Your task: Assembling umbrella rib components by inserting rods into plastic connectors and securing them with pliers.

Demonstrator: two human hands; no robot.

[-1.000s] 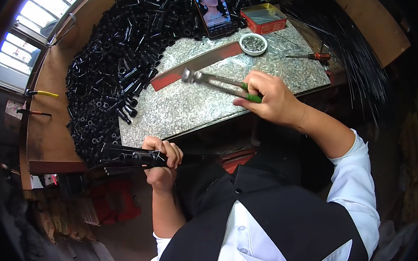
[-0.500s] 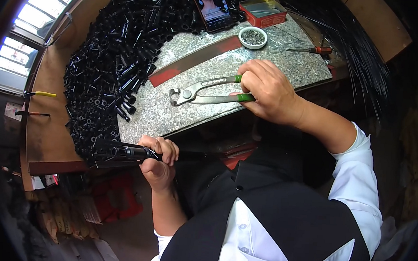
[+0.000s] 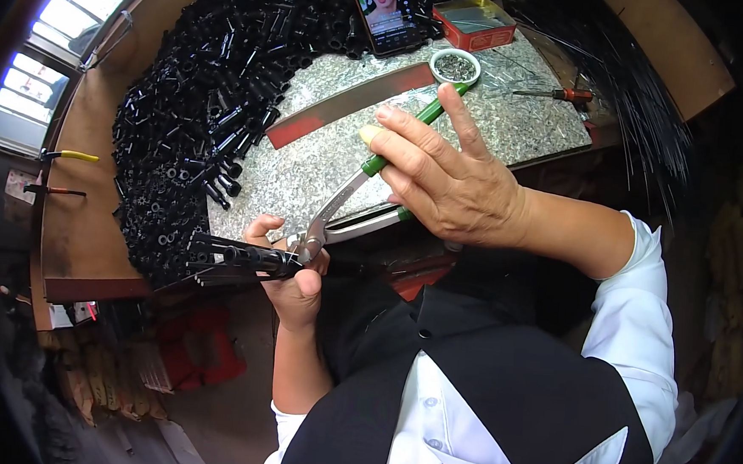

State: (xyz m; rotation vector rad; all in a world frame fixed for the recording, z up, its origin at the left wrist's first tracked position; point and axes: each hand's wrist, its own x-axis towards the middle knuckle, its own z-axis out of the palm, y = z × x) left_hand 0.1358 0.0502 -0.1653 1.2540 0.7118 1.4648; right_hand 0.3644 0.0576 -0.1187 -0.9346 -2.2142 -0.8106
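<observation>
My left hand (image 3: 293, 298) grips a bundle of thin black ribs around a black tube (image 3: 246, 258), which looks like a folded umbrella frame. It is held just off the near edge of the worktop, with the ribs pointing left. In my right hand (image 3: 455, 182) are steel end-cutting pincers (image 3: 328, 212) with green handles. The handles are spread wide, and my fingers stretch past the upper one; a yellow cover sits on one fingertip. The pincers' head lies at the bundle beside my left fingers. What its jaws touch is too small to tell.
A large heap of black tubular parts (image 3: 200, 119) covers the left and back. On the speckled worktop (image 3: 324, 165) lie a flat metal strip (image 3: 350, 103), a white bowl of small metal bits (image 3: 456, 66), a red tin (image 3: 477, 34), a phone (image 3: 386, 16) and a screwdriver (image 3: 558, 95). Long black rods (image 3: 634, 103) lie right.
The pincers have swung down and towards me from over the worktop to the bundle in my left hand. Their handles have opened wider, and my right fingers have spread.
</observation>
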